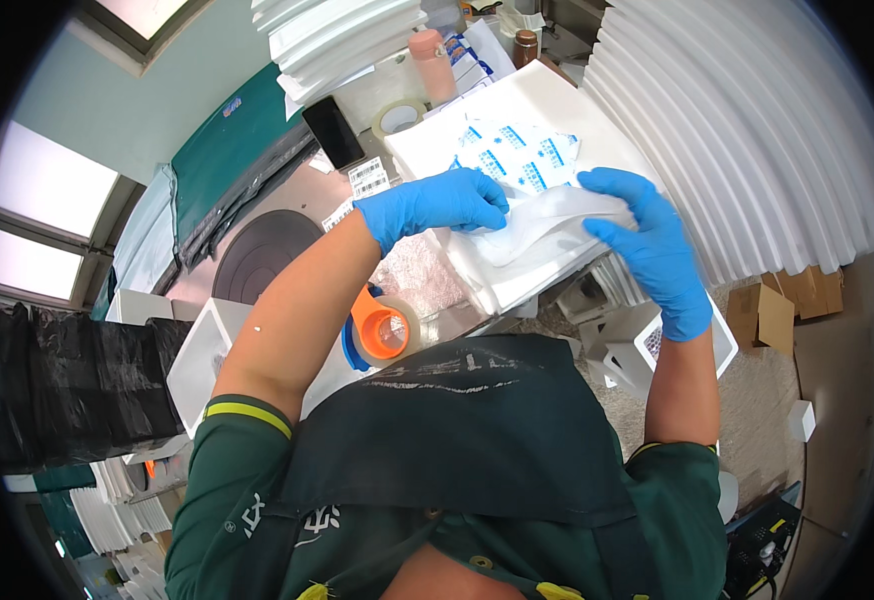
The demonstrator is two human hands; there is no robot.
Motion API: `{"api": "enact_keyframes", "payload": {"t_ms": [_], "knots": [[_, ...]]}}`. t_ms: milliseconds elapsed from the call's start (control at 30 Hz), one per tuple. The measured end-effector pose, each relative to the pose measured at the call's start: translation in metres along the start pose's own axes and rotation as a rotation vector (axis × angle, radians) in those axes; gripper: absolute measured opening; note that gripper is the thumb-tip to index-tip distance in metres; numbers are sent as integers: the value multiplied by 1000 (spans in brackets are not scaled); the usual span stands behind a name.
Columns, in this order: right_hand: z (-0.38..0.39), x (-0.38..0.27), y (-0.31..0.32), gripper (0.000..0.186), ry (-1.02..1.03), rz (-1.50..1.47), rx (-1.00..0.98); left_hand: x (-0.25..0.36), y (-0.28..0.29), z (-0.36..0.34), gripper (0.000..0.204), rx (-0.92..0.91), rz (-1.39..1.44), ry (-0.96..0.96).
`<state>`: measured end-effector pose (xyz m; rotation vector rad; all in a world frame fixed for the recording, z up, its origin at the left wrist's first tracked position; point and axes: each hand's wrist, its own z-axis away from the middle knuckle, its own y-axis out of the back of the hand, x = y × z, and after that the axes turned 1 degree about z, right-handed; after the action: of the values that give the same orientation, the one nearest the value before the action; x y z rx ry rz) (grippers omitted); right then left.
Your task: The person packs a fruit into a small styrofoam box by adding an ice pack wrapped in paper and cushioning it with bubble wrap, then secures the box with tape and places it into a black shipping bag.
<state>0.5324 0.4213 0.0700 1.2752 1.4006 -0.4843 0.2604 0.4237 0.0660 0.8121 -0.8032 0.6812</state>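
Both my hands wear blue gloves. My left hand (437, 208) is closed, its fingertips pinching the near-left part of a thin, soft white sheet (547, 225); whether it is a single sheet or a pouch I cannot tell. At the sheet's right end, my right hand (652, 245) has thumb and fingers spread apart, with the sheet's edge between them. Just beyond the sheet lies a white packet with blue print (522, 155). Sheet and packet rest on a white foam board (422, 150).
A tape roll in an orange dispenser (382, 330) and pink bubble wrap (417, 275) lie near my left forearm. Beyond are a black phone (333, 133), a tape roll (398, 118) and a pink bottle (432, 65). Stacked white foam sheets (737, 130) stand at right, beside cardboard boxes (760, 318).
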Motion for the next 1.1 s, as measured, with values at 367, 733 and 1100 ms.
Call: {"api": "enact_keyframes", "payload": {"t_ms": [367,733,1100], "knots": [[-61,4,-40,23,302,361,-110,13,14,12,30,323,275,-234],[-134,55,-33,28,-180,362,-49,23,13,8,21,820,-642,-614],[-103,57,-43,20,-187,-175,92,14,14,-9,46,929,-603,-578]]}}
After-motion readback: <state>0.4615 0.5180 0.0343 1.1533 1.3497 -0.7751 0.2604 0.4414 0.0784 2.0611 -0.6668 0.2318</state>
